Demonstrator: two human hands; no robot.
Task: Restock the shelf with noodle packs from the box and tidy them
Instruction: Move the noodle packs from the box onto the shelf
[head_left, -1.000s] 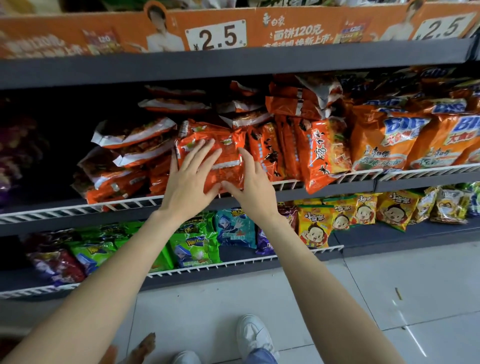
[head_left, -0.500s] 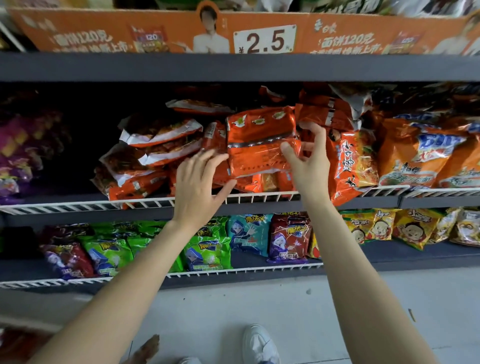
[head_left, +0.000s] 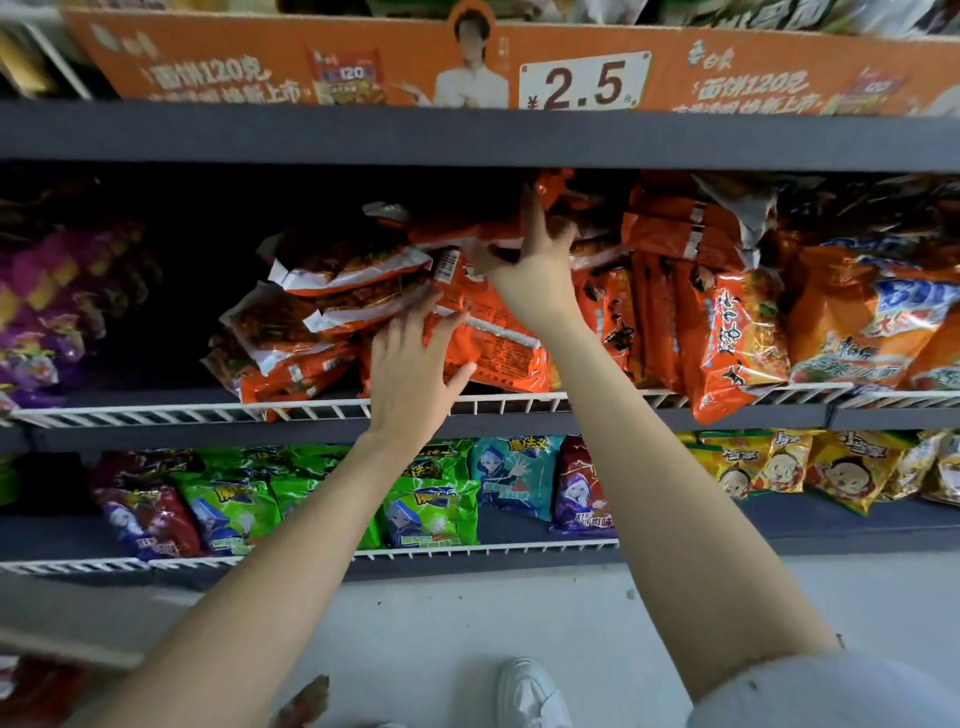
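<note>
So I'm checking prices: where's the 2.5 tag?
The 2.5 price tag sits top centre on the orange banner, directly above the right hand.

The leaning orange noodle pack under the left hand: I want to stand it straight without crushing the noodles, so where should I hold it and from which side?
Probably by its two short edges, from the front. The leaning orange noodle pack tilts with its printed back facing out and its bottom behind the white wire rail. The left hand lies flat on its lower left; a thumb-and-fingers grip on both edges would spare the middle.
</note>
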